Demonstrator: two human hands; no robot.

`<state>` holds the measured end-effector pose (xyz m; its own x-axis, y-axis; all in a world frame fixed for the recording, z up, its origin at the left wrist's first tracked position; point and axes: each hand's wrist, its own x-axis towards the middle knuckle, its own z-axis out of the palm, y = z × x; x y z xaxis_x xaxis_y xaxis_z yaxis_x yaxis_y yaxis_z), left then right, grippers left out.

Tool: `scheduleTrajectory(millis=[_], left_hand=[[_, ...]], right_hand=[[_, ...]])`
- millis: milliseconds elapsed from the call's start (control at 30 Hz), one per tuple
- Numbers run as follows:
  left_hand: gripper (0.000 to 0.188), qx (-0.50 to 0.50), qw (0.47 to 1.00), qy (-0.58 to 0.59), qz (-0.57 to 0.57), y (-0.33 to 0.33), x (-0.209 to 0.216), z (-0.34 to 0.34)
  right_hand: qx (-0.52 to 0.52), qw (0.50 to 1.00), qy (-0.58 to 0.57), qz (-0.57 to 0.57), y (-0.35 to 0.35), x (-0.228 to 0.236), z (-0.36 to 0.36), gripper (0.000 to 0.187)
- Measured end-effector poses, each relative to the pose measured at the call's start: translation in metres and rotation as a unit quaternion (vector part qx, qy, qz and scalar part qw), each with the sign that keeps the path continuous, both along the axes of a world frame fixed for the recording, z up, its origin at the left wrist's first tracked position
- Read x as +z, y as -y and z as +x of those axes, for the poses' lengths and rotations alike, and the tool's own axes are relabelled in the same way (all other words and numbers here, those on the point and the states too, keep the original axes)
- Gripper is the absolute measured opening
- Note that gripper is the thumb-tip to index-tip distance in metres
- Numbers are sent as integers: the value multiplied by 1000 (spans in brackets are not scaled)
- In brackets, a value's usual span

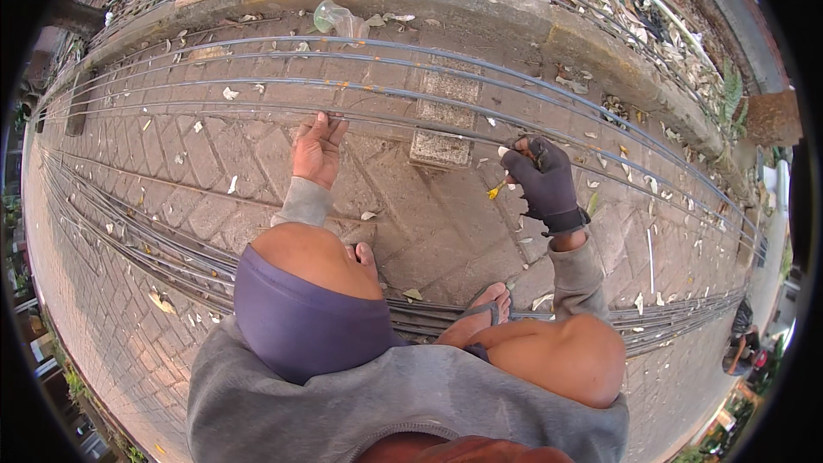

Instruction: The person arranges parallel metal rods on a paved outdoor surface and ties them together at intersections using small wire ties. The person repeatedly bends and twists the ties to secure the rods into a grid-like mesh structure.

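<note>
Steel rods (343, 84), long and slender, run from left to right across brick paving (420, 227), spaced apart in a loose row in front of the crouching person. Midway along, the row crosses a pale concrete block (441, 151); a second block (77, 107) stands near its left end. The bare left hand (317, 156) reaches up to the nearest rod (399, 123), its thumb and fingertips at the metal; whether they pinch it or merely steady it cannot be told. The right hand (549, 178), in a dark glove, sits farther along the same rod, just right of the concrete block, with fingers curled; what they close on, the rod or some small piece, is hidden by the glove. Small orange marks show at intervals on the rods farther from the hands. A thicker bundle of rods (416, 313) lies on the ground by the feet, passing beneath the person and spreading to either side. As to progress, the spaced row appears to be the portion already set out, with the nearest rod under attention; the bundle at the feet seems untouched by either hand. No finished joint or tie can be made out, so how much work remains cannot be judged closely. Beyond the row, a clear plastic cup (339, 21) lies beside the kerb (489, 4).
</note>
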<state>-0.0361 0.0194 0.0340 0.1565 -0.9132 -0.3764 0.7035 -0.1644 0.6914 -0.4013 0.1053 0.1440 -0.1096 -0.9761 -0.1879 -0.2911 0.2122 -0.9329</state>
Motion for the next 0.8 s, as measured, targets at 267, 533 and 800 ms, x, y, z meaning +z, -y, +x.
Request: scheduleTrajectory(millis=[267, 533, 800], left_hand=[[9, 13, 1000, -27, -9, 0, 1, -3], [14, -12, 1000, -16, -2, 0, 0, 0], [10, 5, 999, -31, -11, 0, -4, -4]], right_hand=[[20, 962, -174, -208, 42, -34, 48, 11], [37, 953, -215, -212, 51, -38, 56, 10], [43, 983, -167, -61, 59, 46, 36, 10]])
